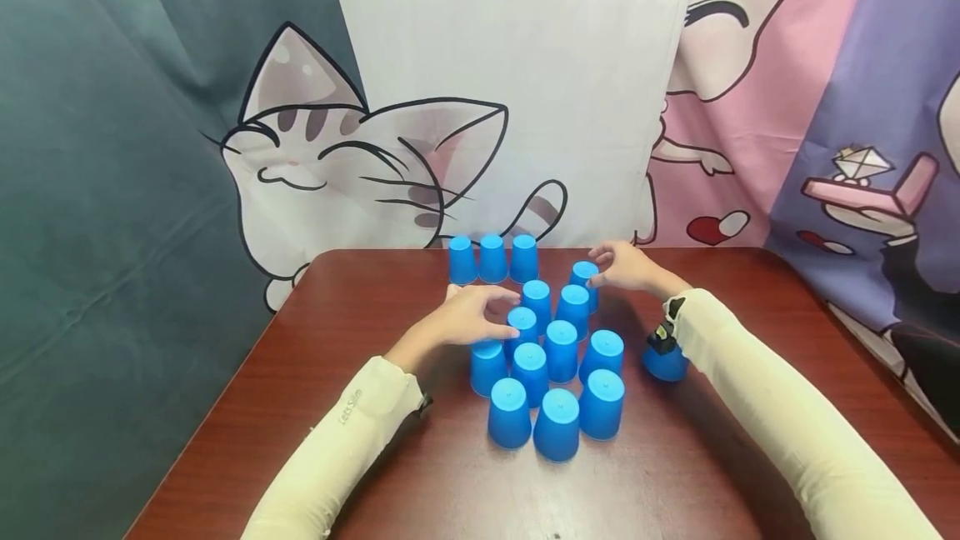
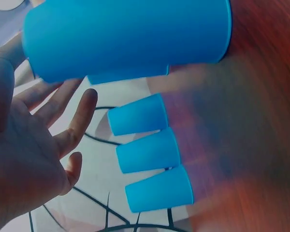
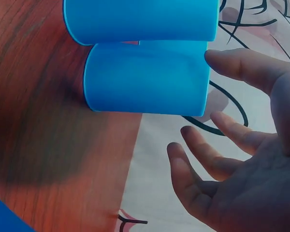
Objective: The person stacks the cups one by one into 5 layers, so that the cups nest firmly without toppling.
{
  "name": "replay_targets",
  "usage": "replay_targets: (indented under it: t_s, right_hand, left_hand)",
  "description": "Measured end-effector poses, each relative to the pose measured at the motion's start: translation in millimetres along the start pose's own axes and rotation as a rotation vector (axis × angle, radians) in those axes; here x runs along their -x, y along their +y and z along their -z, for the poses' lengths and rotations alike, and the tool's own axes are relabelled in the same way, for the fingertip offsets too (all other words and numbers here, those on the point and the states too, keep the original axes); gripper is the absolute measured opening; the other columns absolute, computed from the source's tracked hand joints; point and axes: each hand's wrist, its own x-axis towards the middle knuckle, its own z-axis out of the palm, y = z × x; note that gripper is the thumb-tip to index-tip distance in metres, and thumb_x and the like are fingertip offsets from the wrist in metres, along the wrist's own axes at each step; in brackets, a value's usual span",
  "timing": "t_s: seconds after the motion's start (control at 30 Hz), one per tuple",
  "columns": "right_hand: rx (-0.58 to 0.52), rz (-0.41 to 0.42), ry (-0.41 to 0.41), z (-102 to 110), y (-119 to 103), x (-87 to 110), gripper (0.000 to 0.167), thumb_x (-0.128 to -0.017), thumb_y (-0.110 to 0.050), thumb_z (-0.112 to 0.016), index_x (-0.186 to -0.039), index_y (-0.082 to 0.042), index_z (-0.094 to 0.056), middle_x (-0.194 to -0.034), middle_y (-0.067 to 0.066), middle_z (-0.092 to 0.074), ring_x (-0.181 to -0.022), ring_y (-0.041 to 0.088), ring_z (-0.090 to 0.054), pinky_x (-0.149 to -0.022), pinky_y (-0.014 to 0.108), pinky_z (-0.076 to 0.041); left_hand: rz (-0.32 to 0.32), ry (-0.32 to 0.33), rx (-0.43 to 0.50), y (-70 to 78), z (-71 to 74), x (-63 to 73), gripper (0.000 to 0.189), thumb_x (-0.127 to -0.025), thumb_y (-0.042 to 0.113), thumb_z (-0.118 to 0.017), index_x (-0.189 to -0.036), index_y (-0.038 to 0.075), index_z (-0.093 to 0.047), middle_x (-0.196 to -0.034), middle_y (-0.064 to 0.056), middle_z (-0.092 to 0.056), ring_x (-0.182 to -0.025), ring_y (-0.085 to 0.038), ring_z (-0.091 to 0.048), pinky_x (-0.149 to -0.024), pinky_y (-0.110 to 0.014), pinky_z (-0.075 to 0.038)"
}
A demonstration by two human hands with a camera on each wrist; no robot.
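Several blue cups stand upside down on the brown table, grouped in front of me. My left hand (image 1: 468,317) hovers over the group's left side, its thumb near the top of one blue cup (image 1: 522,323), fingers spread and holding nothing. My right hand (image 1: 628,267) is beside the group's far right blue cup (image 1: 583,275). In the right wrist view, the thumb (image 3: 241,65) lies close to the base of a cup (image 3: 150,79); whether it touches cannot be told. The other fingers are loosely bent, apart from any cup.
Three blue cups (image 1: 492,259) stand in a row at the table's back edge. A separate cup (image 1: 666,363) sits under my right forearm, partly hidden. The brown table (image 1: 285,407) meets a printed cartoon curtain (image 1: 525,65) behind.
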Motion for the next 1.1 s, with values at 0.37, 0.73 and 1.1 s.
replay_targets:
  t_s: [0.37,0.73,1.1]
  right_hand:
    - [-0.027,0.013,0.024,2,6,-0.2,0.053,-0.086,-0.013,-0.075,-0.13,0.009,-0.053,-0.126,0.031,-0.06,-0.114,0.045,-0.061,-0.093,0.054,-0.05]
    - [-0.02,-0.001,0.016,2,8,-0.4,0.05,-0.088,-0.015,-0.074,-0.128,0.007,-0.055,-0.124,0.03,-0.061,-0.114,0.045,-0.06,-0.092,0.054,-0.051]
    - [-0.005,-0.023,0.011,-4,8,-7.0,0.05,-0.087,-0.016,-0.075,-0.129,0.005,-0.056,-0.126,0.029,-0.06,-0.113,0.046,-0.06,-0.092,0.056,-0.05]
  left_hand:
    - [0.003,-0.079,0.059,-12.9,10.9,14.5,0.07,-0.08,0.055,-0.076,-0.139,0.023,-0.058,-0.135,0.006,-0.062,-0.123,-0.016,-0.055,-0.097,-0.047,-0.033]
    - [-0.023,-0.243,0.043,-18.5,15.8,22.2,0.073,-0.074,0.051,-0.083,-0.139,0.027,-0.057,-0.13,0.013,-0.063,-0.119,-0.011,-0.055,-0.101,-0.05,-0.032]
    - [-0.024,-0.279,0.029,-20.0,17.5,21.2,0.057,-0.075,0.043,-0.085,-0.126,0.026,-0.066,-0.116,0.014,-0.067,-0.111,-0.01,-0.057,-0.095,-0.045,-0.035]
